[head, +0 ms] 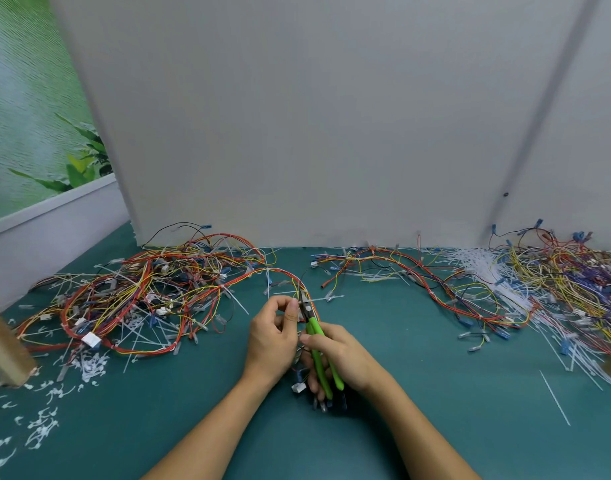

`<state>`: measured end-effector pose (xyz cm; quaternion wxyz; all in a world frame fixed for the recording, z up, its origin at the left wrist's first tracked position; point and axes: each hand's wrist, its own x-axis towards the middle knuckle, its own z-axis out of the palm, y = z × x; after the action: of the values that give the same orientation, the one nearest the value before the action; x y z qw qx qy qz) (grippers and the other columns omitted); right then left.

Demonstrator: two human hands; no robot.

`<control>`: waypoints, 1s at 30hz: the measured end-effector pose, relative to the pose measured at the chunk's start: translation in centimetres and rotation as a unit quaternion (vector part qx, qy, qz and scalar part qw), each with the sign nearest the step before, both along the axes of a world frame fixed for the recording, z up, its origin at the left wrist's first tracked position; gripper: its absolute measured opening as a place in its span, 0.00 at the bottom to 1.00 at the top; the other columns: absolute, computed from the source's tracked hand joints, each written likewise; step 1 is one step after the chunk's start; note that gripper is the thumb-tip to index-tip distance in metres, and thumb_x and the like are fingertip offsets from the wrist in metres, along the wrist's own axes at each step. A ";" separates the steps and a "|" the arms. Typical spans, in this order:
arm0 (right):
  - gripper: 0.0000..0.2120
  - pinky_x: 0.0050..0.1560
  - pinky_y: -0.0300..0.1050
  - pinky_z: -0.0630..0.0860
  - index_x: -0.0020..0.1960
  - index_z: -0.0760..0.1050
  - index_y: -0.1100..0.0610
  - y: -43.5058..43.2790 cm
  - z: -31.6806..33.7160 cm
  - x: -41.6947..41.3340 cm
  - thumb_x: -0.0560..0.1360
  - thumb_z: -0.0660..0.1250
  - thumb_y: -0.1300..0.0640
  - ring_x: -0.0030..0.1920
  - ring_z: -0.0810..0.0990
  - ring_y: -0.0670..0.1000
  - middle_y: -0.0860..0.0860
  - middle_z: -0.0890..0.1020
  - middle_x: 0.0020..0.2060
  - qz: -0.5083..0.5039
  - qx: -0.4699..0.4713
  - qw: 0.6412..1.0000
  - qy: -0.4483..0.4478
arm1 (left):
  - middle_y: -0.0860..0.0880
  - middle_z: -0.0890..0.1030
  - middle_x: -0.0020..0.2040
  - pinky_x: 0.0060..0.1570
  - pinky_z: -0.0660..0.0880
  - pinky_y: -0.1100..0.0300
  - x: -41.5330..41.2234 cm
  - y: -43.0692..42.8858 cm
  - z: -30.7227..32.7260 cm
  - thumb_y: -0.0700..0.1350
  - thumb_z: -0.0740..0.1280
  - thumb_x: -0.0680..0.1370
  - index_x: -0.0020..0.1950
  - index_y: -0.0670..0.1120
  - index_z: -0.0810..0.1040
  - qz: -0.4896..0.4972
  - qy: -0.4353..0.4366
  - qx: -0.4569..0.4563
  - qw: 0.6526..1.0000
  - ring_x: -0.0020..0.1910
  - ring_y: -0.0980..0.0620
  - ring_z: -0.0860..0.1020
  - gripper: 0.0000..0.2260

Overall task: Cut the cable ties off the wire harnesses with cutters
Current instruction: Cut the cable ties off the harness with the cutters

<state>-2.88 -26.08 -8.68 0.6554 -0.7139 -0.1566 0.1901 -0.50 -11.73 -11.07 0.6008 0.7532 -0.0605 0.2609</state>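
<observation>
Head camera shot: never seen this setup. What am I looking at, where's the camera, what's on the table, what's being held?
No machine here: these are a person's two bare hands at a table. The single picture comes from a camera worn on the head, looking forward and down. The right hand grips green-handled cutters, with the nose at a wire harness that the left hand pinches. More tangled harnesses lie in a left pile and a right pile, and there are loose white cable ties beside the right one. Snipped tie bits litter the near left. A white panel stands behind.
</observation>
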 end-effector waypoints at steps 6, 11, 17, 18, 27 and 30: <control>0.12 0.25 0.46 0.76 0.50 0.68 0.60 0.1 -0.2 0.0 0.77 0.64 0.51 0.27 0.78 0.57 0.52 0.77 0.34 -0.002 -0.016 1.000 -0.018 | 0.61 0.79 0.34 0.30 0.69 0.70 0.1 0.1 0.1 0.44 0.65 0.82 0.45 0.48 0.77 -0.017 0.011 -0.009 1.000 0.29 0.62 0.74 0.06; 0.13 0.25 0.45 0.74 0.49 0.68 0.62 0.3 -0.2 0.0 0.77 0.63 0.52 0.24 0.76 0.56 0.54 0.76 0.33 -0.027 -0.058 0.996 -0.055 | 0.60 0.75 0.30 0.32 0.67 0.68 0.4 0.3 -0.2 0.43 0.63 0.83 0.44 0.48 0.75 -0.027 0.023 -0.010 0.999 0.28 0.61 0.70 0.08; 0.09 0.25 0.45 0.72 0.47 0.69 0.61 0.5 -0.5 0.1 0.79 0.63 0.56 0.24 0.74 0.53 0.54 0.76 0.32 -0.066 -0.115 0.985 -0.110 | 0.60 0.76 0.32 0.33 0.67 0.65 0.4 -0.1 -0.4 0.45 0.61 0.84 0.43 0.50 0.74 -0.007 0.023 -0.004 1.000 0.30 0.60 0.70 0.10; 0.10 0.27 0.47 0.72 0.47 0.69 0.61 0.6 -0.5 0.1 0.78 0.63 0.54 0.25 0.74 0.53 0.54 0.76 0.32 -0.073 -0.128 0.982 -0.119 | 0.60 0.76 0.33 0.34 0.68 0.66 0.3 -0.1 -0.4 0.46 0.61 0.84 0.43 0.50 0.75 -0.002 0.022 -0.005 1.000 0.31 0.60 0.71 0.10; 0.14 0.36 0.56 0.77 0.47 0.71 0.59 0.7 -0.2 0.0 0.75 0.64 0.47 0.31 0.73 0.53 0.54 0.76 0.34 -0.097 -0.183 0.966 -0.156 | 0.59 0.73 0.32 0.33 0.67 0.62 0.3 0.1 -0.3 0.50 0.60 0.83 0.39 0.51 0.72 0.003 0.001 0.004 1.000 0.31 0.59 0.67 0.13; 0.11 0.34 0.52 0.74 0.45 0.71 0.57 0.7 -0.2 -0.1 0.75 0.64 0.49 0.29 0.72 0.52 0.53 0.75 0.33 -0.090 -0.167 0.971 -0.147 | 0.58 0.74 0.32 0.34 0.67 0.64 0.4 0.1 -0.1 0.51 0.60 0.81 0.39 0.50 0.73 0.009 -0.013 0.005 1.000 0.32 0.59 0.69 0.12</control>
<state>-2.94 -25.40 -8.84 0.5107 -0.8448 -0.1525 0.0466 -0.14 -11.64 -11.13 0.5941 0.7531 -0.0623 0.2756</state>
